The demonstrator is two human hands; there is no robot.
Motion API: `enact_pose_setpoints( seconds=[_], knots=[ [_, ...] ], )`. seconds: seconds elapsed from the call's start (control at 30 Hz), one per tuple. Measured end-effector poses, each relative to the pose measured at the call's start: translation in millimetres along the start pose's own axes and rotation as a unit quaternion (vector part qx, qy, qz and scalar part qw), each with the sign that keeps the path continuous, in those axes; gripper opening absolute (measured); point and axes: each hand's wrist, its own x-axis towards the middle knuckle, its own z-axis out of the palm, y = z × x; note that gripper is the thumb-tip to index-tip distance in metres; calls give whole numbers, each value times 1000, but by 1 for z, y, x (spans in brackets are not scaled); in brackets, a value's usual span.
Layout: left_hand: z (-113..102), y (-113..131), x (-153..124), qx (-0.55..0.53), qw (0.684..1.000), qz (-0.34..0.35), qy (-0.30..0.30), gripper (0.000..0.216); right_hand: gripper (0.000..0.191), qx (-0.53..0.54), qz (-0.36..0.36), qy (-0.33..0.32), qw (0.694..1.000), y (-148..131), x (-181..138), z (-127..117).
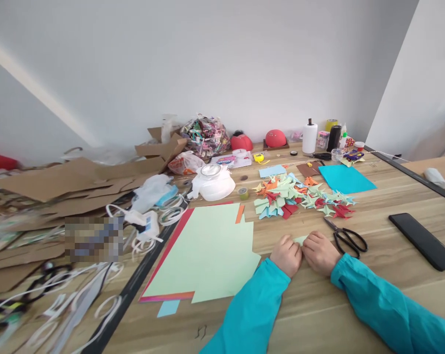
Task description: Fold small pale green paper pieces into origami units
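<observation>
Both my hands rest together on the wooden table, fingers curled. My left hand and my right hand pinch a small pale green piece of paper between them; only its top corner shows. Black scissors lie just right of my right hand. A pile of folded paper figures in green, red, orange and blue lies beyond my hands. To the left of my left hand lie large pale green paper sheets stacked on red ones.
A black phone lies at the right. A teal sheet, a paper towel roll, glue bottles and red cushions stand at the back. A white bowl-like object, tape rolls and cardboard scraps crowd the left.
</observation>
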Motion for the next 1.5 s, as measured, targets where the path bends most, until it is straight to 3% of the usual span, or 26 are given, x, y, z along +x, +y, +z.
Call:
enact_pose_setpoints(
  seconds=[0.27, 0.57, 0.77, 0.93, 1.03, 1.3, 1.5],
  knots=[
    [-11, -6, -1, 13, 999, 20, 25, 20, 21, -26, -21, 30, 999, 4, 0, -8],
    [-26, -30, -13, 44, 998, -18, 33, 20, 17, -28, 21, 67, 997, 15, -4, -13],
    [-34, -31, -15, 55, 988, -121, 74, 20, 16, -29, 39, 70, 996, 13, -3, -13],
    [-26, -3, -1, 12, 998, -44, 46, 21, 17, -15, -1, 55, 998, 5, -1, -11],
    [-19, 7, 3, 20, 998, -41, 43, 19, 15, -10, -9, 56, 998, 3, -1, -10],
    [-19, -8, -3, 29, 995, -23, 93, 13, 14, -7, 16, 75, 997, 10, -1, -13],
    [-16, -11, -3, 16, 995, -26, 92, 13, 14, 3, 27, 75, 997, 15, -2, -13]
  ],
)
